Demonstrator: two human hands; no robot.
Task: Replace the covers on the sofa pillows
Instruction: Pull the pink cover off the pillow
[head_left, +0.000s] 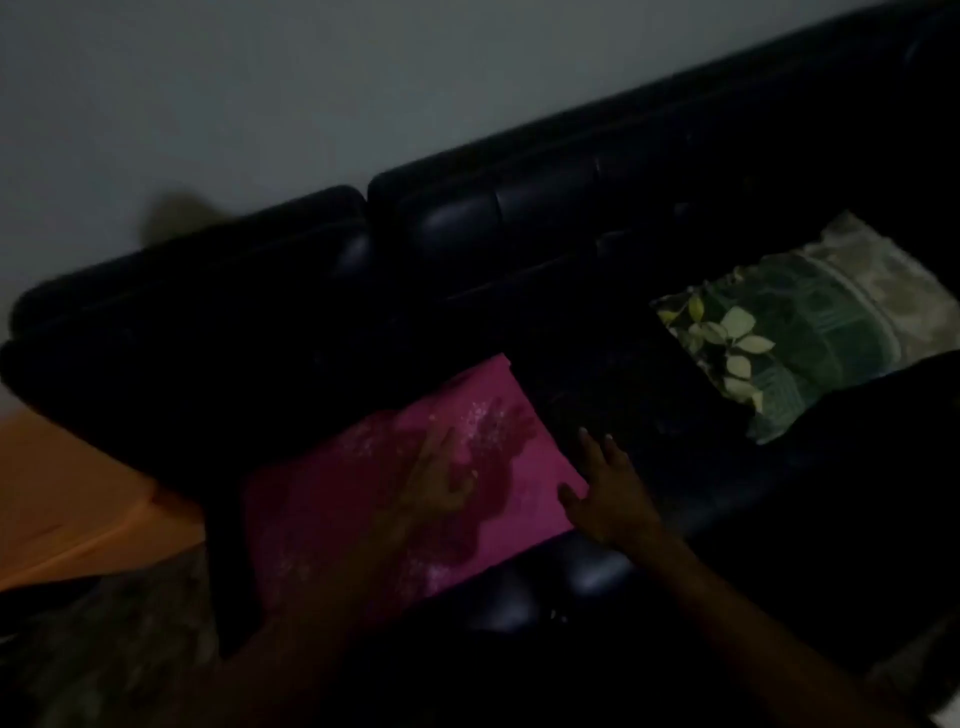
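Pink pillow (363, 499) lies flat on the dark sofa (519, 249) seat. Left hand (441, 483) rests open on it; right hand (602, 499), fingers straight, steadies its edge for positioning.

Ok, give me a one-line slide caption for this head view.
Both hands, left and right, lie flat on a pink patterned pillow on a dark leather sofa; a green leaf-print pillow lies further along.

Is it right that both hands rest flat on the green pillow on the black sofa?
Not quite: in the head view the left hand and right hand rest on the pink pillow; the green pillow lies untouched further along the sofa.
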